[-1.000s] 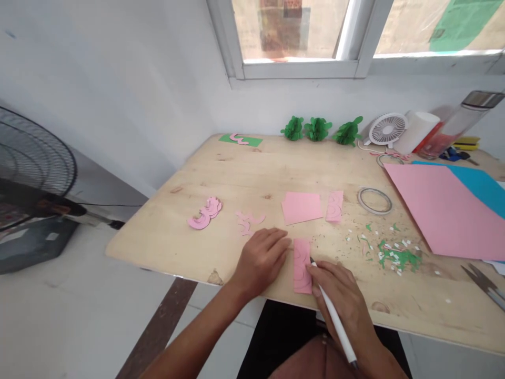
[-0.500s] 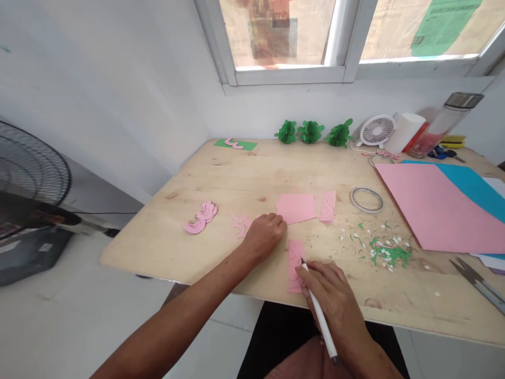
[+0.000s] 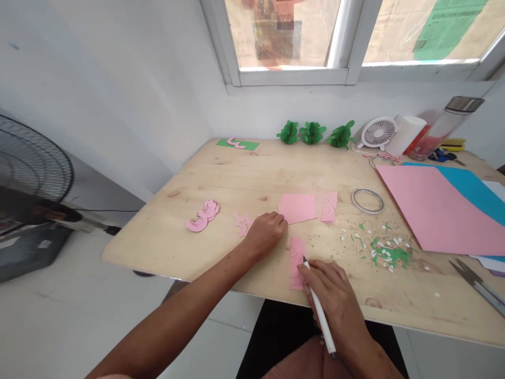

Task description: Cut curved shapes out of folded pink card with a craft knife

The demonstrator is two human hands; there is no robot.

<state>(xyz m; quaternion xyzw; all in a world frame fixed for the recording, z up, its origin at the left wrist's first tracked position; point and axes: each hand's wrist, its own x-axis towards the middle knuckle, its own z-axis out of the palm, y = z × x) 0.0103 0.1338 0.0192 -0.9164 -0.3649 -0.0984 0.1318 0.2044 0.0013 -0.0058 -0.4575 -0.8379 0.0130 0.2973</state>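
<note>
In my right hand point(image 3: 335, 295) is a white pen point(image 3: 321, 316), its dark tip at the right side of a narrow pink paper strip point(image 3: 297, 252). Curved lines are drawn on this strip, which lies near the table's front edge, and the hand covers part of its right side. My left hand point(image 3: 269, 231) rests with curled fingers at the lower left corner of a pink paper piece point(image 3: 298, 208). Whether anything is under those fingers is hidden. Beside its wrist lie thin pink cut-outs point(image 3: 242, 223). Another pink strip with drawn curves point(image 3: 329, 206) lies right of the pink piece.
Scalloped pink cut-outs point(image 3: 203, 216) lie at left. To the right are a tape roll point(image 3: 367, 210), green and white scraps point(image 3: 390, 253), scissors point(image 3: 479, 284) and large pink paper point(image 3: 445, 210). Green paper shapes point(image 3: 312, 133), a small fan point(image 3: 377, 132) and a bottle point(image 3: 445, 129) stand at the back.
The view has shifted slightly. The strip by the pen lies a touch farther from the table's front edge. Both hands keep nearly the same pose, and the pen stays in the right one.
</note>
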